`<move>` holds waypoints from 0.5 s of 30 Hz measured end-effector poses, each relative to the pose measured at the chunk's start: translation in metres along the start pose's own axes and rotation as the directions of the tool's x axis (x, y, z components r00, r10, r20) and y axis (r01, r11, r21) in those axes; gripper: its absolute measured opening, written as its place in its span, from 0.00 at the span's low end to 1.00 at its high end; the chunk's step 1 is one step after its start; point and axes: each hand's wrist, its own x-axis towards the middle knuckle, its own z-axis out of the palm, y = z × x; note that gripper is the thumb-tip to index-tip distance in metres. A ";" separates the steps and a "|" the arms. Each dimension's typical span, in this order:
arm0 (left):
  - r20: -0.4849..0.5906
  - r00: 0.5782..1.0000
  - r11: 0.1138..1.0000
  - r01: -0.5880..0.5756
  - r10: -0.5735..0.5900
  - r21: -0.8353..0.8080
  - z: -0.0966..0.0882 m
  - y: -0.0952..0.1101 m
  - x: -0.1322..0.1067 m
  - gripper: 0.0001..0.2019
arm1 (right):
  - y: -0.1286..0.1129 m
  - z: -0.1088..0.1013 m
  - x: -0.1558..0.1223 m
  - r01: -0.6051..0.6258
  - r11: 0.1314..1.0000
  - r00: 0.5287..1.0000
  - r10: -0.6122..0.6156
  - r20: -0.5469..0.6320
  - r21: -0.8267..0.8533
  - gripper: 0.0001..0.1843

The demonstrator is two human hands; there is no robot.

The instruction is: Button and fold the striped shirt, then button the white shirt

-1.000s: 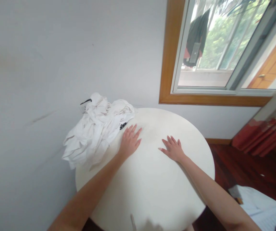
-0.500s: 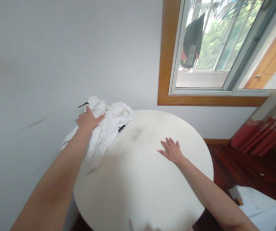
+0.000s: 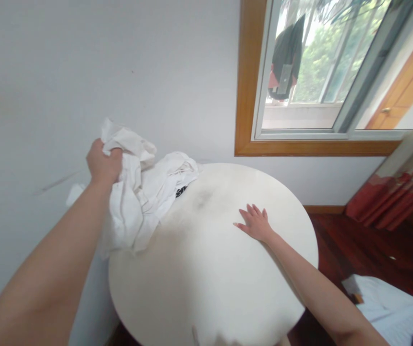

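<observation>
My left hand [image 3: 103, 161] is closed on a crumpled white cloth garment [image 3: 127, 192] and holds part of it up off the left side of the round white table [image 3: 221, 278]. Folds hang down from the fist past the table's edge. More white cloth [image 3: 172, 170] lies bunched on the tabletop to the right of it, with a small black patterned piece [image 3: 181, 191] showing underneath. Whether the two bundles are one item I cannot tell. My right hand [image 3: 256, 224] rests flat on the right half of the table, fingers spread, with nothing in it.
A wall [image 3: 177, 86] stands right behind and left of the table. The wood-framed window [image 3: 249, 96] is at the upper right, with a red and beige curtain [image 3: 390, 192] beside it. White papers [image 3: 390, 302] lie at the lower right, above the dark wooden floor [image 3: 339, 245].
My left hand has gripped the white garment and lifted it up and to the left from the pile. My right hand has stayed in place on the table.
</observation>
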 end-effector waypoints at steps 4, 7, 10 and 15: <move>-0.015 0.991 0.985 -0.132 0.131 -0.114 -0.026 0.046 -0.020 0.15 | 0.001 0.001 0.000 -0.003 0.999 1.000 0.004 -0.023 0.032 0.39; 0.062 0.969 0.950 -0.222 0.241 -0.221 -0.037 0.088 -0.053 0.16 | 0.000 -0.004 0.002 0.000 0.995 0.998 0.007 -0.065 0.104 0.34; 0.237 0.887 0.883 -0.296 0.396 -0.364 -0.033 0.127 -0.107 0.19 | 0.000 -0.012 0.004 0.029 0.964 0.991 0.007 -0.136 0.263 0.31; 0.552 0.594 0.806 -0.349 0.585 -0.478 -0.012 0.171 -0.225 0.25 | 0.004 -0.014 0.007 0.022 0.849 0.975 0.099 -0.201 0.528 0.37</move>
